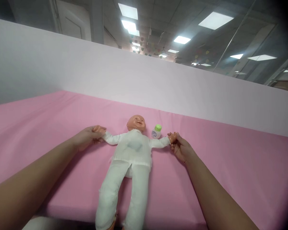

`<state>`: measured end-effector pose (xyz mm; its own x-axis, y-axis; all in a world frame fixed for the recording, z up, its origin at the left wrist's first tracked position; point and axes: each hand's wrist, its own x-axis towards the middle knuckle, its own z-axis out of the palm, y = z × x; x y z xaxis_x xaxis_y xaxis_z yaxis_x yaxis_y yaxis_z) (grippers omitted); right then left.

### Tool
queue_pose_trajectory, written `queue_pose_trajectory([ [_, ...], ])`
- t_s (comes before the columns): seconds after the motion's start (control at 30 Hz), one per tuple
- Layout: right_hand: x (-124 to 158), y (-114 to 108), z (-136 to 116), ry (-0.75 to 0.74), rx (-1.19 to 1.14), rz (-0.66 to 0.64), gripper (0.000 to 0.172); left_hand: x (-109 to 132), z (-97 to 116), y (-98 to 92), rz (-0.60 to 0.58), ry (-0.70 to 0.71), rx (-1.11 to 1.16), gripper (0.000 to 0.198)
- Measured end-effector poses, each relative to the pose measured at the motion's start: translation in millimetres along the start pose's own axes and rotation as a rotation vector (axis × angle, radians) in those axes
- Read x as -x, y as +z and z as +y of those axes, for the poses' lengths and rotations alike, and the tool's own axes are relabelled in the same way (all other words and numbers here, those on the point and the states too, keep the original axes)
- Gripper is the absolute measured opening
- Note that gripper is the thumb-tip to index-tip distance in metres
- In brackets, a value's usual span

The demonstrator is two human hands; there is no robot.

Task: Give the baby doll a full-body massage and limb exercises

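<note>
A baby doll with a white cloth body lies on its back on a pink-covered surface, head toward the wall. Its arms are stretched out to both sides, and its legs reach over the near edge. My left hand is closed around the doll's hand on the left. On the other side, my right hand grips the doll's other hand between thumb and fingers. Beside the doll's head, just above its arm on the right, stands a small clear bottle with a green cap.
Behind the pink surface runs a low white wall. Above it is a glass pane with ceiling lights showing. The surface's near edge crosses the bottom of the view, with something white below it at the left.
</note>
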<state>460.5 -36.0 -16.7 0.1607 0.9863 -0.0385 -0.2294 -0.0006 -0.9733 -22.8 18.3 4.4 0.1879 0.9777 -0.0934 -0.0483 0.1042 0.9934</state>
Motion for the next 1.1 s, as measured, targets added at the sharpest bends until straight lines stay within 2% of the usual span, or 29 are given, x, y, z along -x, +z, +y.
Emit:
queue_pose_trajectory([
  [0.07, 8, 5, -1, 0.059, 0.042, -0.064, 0.046, 3, -1, 1.5, -0.029, -0.006, -0.072, 0.07],
  [0.17, 18, 6, -4, 0.144, 0.121, -0.145, 0.054, 6, 1, 3.7, -0.056, 0.058, -0.179, 0.087],
  [0.23, 20, 6, -6, 0.145, 0.158, -0.16, 0.063, 8, 4, 6.8, -0.014, 0.117, -0.233, 0.086],
  [0.3, 18, 10, -8, 0.084, 0.175, -0.126, 0.069, 10, 6, 12.9, 0.067, 0.191, -0.264, 0.082],
  [0.4, 17, 26, -7, -0.086, 0.178, -0.001, 0.071, 17, 8, 30.6, 0.156, 0.317, -0.291, 0.078],
  [0.5, 29, 56, -1, -0.378, 0.323, 0.102, 0.062, 28, 5, 56.3, 0.175, 0.439, -0.35, 0.069],
  [0.53, 36, 66, 1, -0.467, 0.412, 0.066, 0.051, 32, 4, 64.7, 0.188, 0.494, -0.419, 0.061],
  [0.6, 50, 85, 5, -0.617, 0.686, -0.128, 0.029, 38, 1, 78.4, 0.094, 0.621, -0.601, 0.046],
  [0.67, 62, 96, 8, -0.825, 0.913, -0.316, 0.035, 42, -2, 86.2, -0.075, 0.737, -0.766, 0.042],
  [0.7, 65, 99, 9, -0.91, 0.995, -0.366, 0.042, 43, -2, 87.8, -0.149, 0.783, -0.831, 0.044],
  [0.77, 67, 101, 9, -1.0, 1.086, -0.384, 0.052, 44, -3, 88.1, -0.214, 0.857, -0.942, 0.046],
  [0.83, 65, 98, 7, -0.994, 1.082, -0.355, 0.052, 43, -3, 86.4, -0.194, 0.907, -1.024, 0.043],
  [0.9, 60, 92, 4, -0.922, 1.012, -0.317, 0.048, 41, -1, 84.3, -0.108, 0.883, -1.048, 0.039],
  [0.93, 57, 88, 1, -0.852, 0.958, -0.277, 0.045, 40, 0, 82.8, -0.042, 0.823, -1.032, 0.039],
  [1.0, 49, 78, -3, -0.667, 0.838, -0.164, 0.044, 37, 4, 77.5, 0.112, 0.629, -0.943, 0.039],
  [1.1, 30, 55, -5, -0.467, 0.649, 0.047, 0.06, 26, 8, 60.4, 0.301, 0.331, -0.799, 0.04],
])
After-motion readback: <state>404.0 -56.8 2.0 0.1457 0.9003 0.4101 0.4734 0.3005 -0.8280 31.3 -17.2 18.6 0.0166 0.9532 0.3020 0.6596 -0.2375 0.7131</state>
